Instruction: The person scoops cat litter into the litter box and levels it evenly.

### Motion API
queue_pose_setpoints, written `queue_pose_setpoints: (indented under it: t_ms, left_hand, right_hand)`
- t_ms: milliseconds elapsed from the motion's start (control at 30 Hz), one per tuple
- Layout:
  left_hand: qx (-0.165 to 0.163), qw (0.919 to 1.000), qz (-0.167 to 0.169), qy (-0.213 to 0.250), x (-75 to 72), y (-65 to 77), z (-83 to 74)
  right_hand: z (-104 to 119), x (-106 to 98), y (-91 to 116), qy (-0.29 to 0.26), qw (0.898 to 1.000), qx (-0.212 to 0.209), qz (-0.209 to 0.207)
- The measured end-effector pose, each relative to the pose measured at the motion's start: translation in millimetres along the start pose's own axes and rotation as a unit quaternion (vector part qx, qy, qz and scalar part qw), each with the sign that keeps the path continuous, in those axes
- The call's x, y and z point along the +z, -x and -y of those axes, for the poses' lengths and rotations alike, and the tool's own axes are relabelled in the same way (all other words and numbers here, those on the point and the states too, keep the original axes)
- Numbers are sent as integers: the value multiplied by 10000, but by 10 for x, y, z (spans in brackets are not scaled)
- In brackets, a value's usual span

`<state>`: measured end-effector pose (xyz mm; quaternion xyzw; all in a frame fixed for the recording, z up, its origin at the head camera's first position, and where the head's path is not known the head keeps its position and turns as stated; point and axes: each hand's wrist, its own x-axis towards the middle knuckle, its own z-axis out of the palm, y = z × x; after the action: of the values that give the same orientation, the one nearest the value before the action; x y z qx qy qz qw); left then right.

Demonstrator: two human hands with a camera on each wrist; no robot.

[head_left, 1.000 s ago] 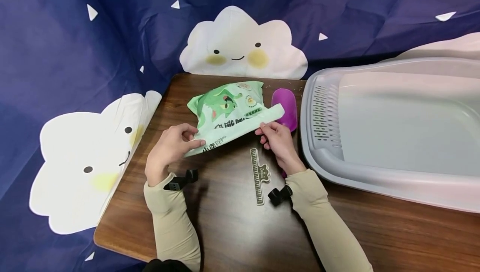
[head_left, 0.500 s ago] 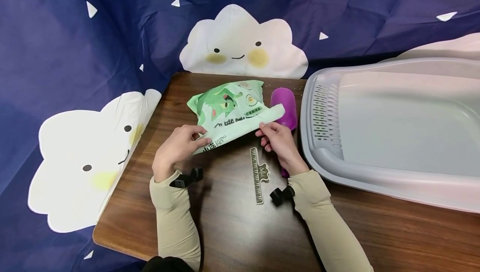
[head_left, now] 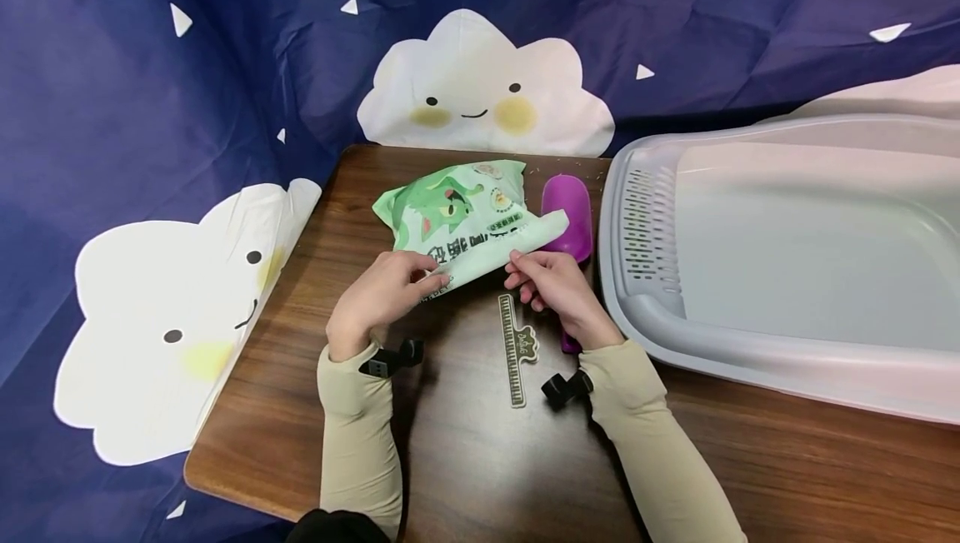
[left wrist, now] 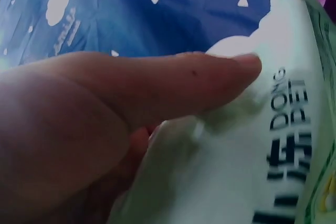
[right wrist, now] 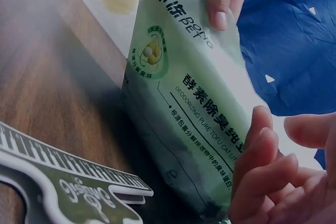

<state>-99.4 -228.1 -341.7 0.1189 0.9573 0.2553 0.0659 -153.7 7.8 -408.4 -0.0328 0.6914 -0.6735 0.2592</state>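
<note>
A green and white bag of tofu cat litter (head_left: 450, 210) lies on the table, its near top edge folded over. My left hand (head_left: 390, 289) pinches the left part of this fold, thumb on the near side, as the left wrist view also shows. Farther right along the same fold, my right hand (head_left: 551, 285) pinches the edge between thumb and curled fingers. The fold's right end sticks out past that hand and overlaps a purple scoop (head_left: 567, 206). Below the bag, between my forearms, lies a long clip (head_left: 513, 351) with a piano-key pattern.
To the right stands a large grey litter box (head_left: 645, 310) with a slotted left end. The dark wooden table (head_left: 255, 410) has its left edge beside my left arm. A blue curtain (head_left: 247, 43) with white clouds hangs close behind.
My left hand has moved rightward along the fold, and more of the print on the bag's front shows above it. The right hand has shifted very slightly left.
</note>
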Motion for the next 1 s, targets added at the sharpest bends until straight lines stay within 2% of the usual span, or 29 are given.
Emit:
queue_pose_setpoints:
  t_ms: [300, 667, 1000]
  left_hand:
    - [83, 9998, 143, -95, 41, -33, -67]
    - [320, 9988, -55, -358, 58, 24, -206]
    - [293, 9990, 21, -323, 83, 5, -229]
  right_hand:
    - [28, 33, 39, 239, 9996, -96, 80]
    - [41, 165, 81, 354, 9992, -71, 168]
    - [-5, 226, 63, 340, 9994, -42, -4]
